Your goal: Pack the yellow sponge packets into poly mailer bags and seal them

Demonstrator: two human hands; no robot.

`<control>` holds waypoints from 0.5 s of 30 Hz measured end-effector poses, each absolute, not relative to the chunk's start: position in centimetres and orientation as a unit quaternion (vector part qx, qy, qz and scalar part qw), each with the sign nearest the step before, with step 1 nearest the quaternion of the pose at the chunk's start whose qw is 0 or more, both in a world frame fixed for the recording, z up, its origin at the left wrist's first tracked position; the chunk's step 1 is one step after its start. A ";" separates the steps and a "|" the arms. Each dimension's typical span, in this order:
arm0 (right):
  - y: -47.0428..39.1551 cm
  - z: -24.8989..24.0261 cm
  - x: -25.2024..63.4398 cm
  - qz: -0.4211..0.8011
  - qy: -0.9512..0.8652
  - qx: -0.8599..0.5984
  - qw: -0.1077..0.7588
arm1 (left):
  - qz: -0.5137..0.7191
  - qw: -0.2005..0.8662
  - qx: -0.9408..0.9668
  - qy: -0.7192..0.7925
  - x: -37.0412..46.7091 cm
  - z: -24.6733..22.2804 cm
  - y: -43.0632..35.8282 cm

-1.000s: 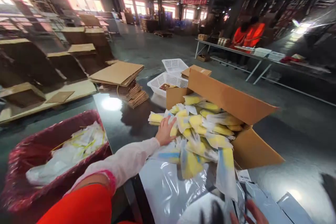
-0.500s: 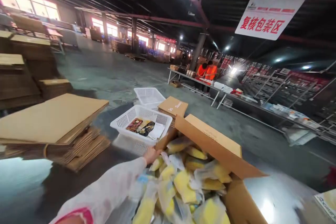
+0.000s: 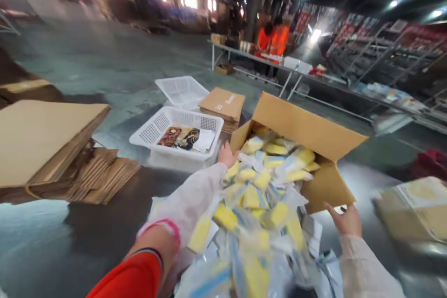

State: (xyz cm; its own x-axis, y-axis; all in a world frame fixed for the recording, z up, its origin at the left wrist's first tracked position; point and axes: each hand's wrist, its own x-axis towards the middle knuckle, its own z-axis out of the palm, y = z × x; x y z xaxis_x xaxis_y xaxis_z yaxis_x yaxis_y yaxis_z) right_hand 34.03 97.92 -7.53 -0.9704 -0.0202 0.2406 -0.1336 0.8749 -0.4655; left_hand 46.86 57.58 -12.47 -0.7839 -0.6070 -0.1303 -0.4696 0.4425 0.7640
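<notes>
An open cardboard box lies tipped toward me, its mouth facing me. Many clear bags with yellow items fill it and spill out over the dark table. My left hand grips the box's left flap. At the lower right, my right hand has its fingers on the edge of the right flap, thumb and fingers pinching it. Both forearms wear pale sleeves, and the bags lie between them.
A white basket with printed packets stands left of the box, near another white basket and stacked flat cartons. Cardboard sheets are piled at left. A carton sits at right. Two people in orange stand beyond.
My right hand has come into view at the right flap. The box has opened wider and its bags show more. The view has tilted down.
</notes>
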 end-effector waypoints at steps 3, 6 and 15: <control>99.3 -8.7 43.7 0.284 -0.938 0.071 0.187 | -0.361 0.081 0.127 -0.920 55.0 -15.1 64.3; 99.5 -12.1 57.0 0.307 -0.940 0.097 0.115 | -0.386 -0.149 -0.214 -0.885 61.8 -17.4 70.6; 96.8 -20.8 77.0 0.120 -0.933 0.258 -0.219 | -0.248 -0.060 -0.097 -0.962 50.8 -13.6 67.9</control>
